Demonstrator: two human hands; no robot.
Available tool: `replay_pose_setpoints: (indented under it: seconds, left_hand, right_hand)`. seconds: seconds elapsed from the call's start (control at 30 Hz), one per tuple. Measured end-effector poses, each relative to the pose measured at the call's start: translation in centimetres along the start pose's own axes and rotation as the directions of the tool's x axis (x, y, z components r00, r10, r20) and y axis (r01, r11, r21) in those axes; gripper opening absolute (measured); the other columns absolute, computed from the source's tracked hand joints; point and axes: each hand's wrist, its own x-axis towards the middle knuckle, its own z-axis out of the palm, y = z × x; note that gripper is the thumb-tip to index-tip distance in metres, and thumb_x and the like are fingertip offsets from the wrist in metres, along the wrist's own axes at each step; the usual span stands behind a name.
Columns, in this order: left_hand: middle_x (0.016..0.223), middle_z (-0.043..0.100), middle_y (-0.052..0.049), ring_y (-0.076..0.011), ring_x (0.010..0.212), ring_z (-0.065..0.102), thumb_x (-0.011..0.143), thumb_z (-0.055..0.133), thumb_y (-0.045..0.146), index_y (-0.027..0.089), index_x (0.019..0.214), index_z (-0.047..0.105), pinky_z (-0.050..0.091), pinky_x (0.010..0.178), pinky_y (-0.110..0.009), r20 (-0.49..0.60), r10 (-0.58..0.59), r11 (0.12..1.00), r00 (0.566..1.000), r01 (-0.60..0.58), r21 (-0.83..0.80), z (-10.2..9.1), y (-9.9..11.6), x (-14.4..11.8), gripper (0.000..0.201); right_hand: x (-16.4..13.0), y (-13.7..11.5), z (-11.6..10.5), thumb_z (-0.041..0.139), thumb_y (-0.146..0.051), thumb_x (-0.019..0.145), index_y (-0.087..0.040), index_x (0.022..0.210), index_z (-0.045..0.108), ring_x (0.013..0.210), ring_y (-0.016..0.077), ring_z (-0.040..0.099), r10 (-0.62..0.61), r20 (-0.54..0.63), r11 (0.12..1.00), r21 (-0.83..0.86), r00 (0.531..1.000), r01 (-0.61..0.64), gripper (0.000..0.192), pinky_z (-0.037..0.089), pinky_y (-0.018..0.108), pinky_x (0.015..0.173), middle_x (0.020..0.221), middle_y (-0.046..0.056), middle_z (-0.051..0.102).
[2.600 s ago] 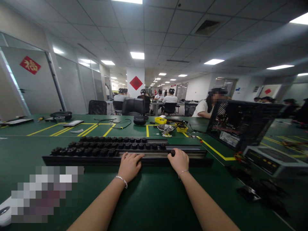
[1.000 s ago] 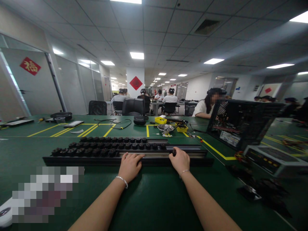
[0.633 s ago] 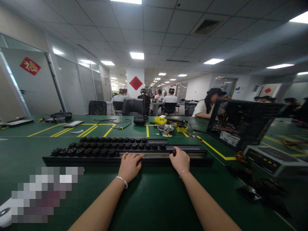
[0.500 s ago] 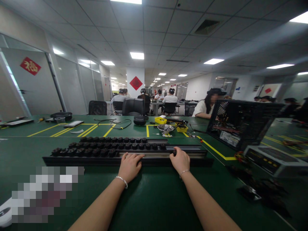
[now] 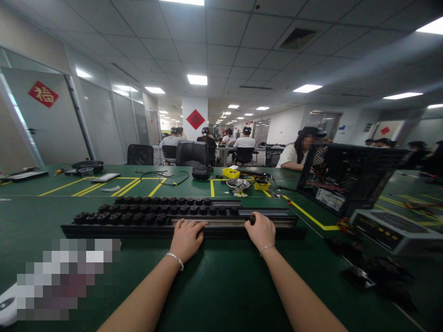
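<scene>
On the table (image 5: 221, 295), smooth and green with a slight sheen, three long straight rails (image 5: 224, 232) lie side by side, black, a paler, metallic-looking channel (image 5: 221, 222) showing where the front one is bare. Squat, dark, roundish knobs (image 5: 137, 218) fill the left stretches in three rows: front, 8 counted; back, 11 or so; middle, packed too closely to count surely. Right hand (image 5: 261, 231): grip closed on 1 further black knob (image 5: 253, 220), partly hidden by the fingers, at the front rail, well to the right of that rail's row; whether it touches the channel, cannot tell. Left hand (image 5: 186, 238): grip apart, palm down, fingers spread on the front rail. Bracelets (image 5: 177, 259), silvery: 2, one per wrist. Beyond the rails: 1 round, shiny metal bowl (image 5: 238, 185); 2 small, boxy yellow trays (image 5: 230, 173). To the right: 1 black computer case (image 5: 349, 177), one panel perforated; near it, 1 hard-edged grey box (image 5: 394, 230)
</scene>
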Motion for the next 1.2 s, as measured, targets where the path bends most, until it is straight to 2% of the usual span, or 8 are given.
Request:
replay_pose_setpoints:
  seconds: [0.7, 0.93, 1.2]
  left_hand:
    - [0.098, 0.065, 0.001, -0.0174, 0.097, 0.054, 0.082, 0.043, 0.028, 0.036, 0.111, 0.057, 0.022, 0.102, -0.044, 0.013, -0.013, 1.0, 1.0, 0.013, 0.006, -0.11, 0.08, 0.0, 0.033]
    - [0.097, 0.066, 0.002, -0.0175, 0.096, 0.055, 0.082, 0.043, 0.028, 0.036, 0.111, 0.057, 0.023, 0.102, -0.044, 0.007, 0.001, 1.0, 1.0, -0.001, 0.007, -0.15, 0.06, 0.03, 0.033]
    - [0.099, 0.066, 0.002, -0.0175, 0.097, 0.055, 0.082, 0.044, 0.029, 0.036, 0.111, 0.057, 0.023, 0.103, -0.044, 0.025, -0.02, 1.0, 0.999, 0.02, 0.009, -0.26, 0.14, 0.05, 0.033]
  right_hand:
    - [0.41, 0.18, -0.15, 0.046, -0.028, 0.073, -0.017, 0.105, 0.057, 0.102, 0.021, 0.053, 0.051, 0.028, 0.999, 0.005, 0.998, -0.052, 0.035, 0.031, 0.033, 0.091, 0.101, 0.008, 0.063]
    - [0.24, 0.42, -0.27, 0.046, -0.03, 0.074, -0.016, 0.106, 0.056, 0.106, 0.0225, 0.05, 0.016, 0.001, 1.0, -0.022, 1.0, -0.016, 0.036, 0.028, 0.035, 0.094, 0.104, 0.009, 0.063]
    - [0.37, 0.43, -0.27, 0.048, -0.03, 0.073, -0.017, 0.107, 0.056, 0.105, 0.0219, 0.051, 0.039, 0.008, 0.999, -0.024, 0.999, -0.039, 0.038, 0.029, 0.035, 0.093, 0.104, 0.009, 0.063]
